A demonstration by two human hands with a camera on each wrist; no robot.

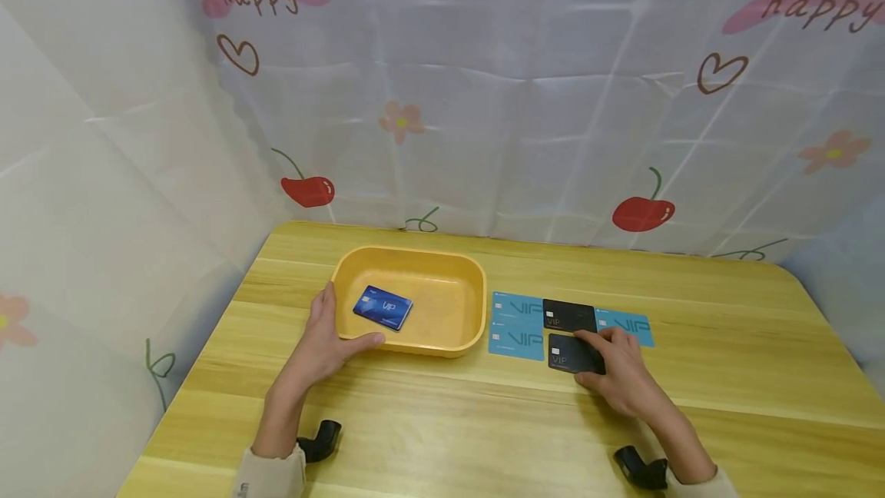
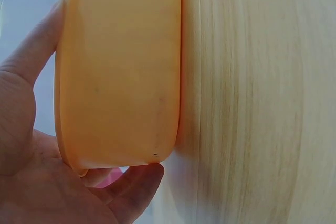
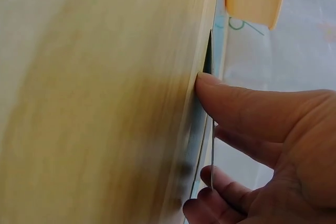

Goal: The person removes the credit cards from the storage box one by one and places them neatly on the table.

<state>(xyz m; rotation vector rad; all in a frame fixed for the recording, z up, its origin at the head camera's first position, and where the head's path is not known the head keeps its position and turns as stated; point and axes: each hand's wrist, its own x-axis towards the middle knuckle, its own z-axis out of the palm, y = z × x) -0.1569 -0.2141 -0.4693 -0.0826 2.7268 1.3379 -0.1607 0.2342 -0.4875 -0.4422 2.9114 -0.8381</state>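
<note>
My left hand (image 1: 321, 340) holds the near left corner of a yellow plastic box (image 1: 442, 349), with the thumb along the near side and the fingers round the left end. A dark blue VIP card (image 1: 382, 307) lies inside the box. In the right wrist view my right hand (image 3: 262, 140) pinches a black VIP card (image 1: 574, 353) by its edges, tilted and partly off the table. Behind that card lies another black card (image 1: 568, 314). Light blue VIP cards lie around them: one at the right (image 1: 639, 327), two at the left (image 1: 515, 340).
The wooden table (image 1: 442, 421) carries the box on the left and the cards to its right. A patterned curtain (image 1: 484, 137) hangs along the back edge. Black curved pieces (image 1: 321, 440) are attached near both wrists.
</note>
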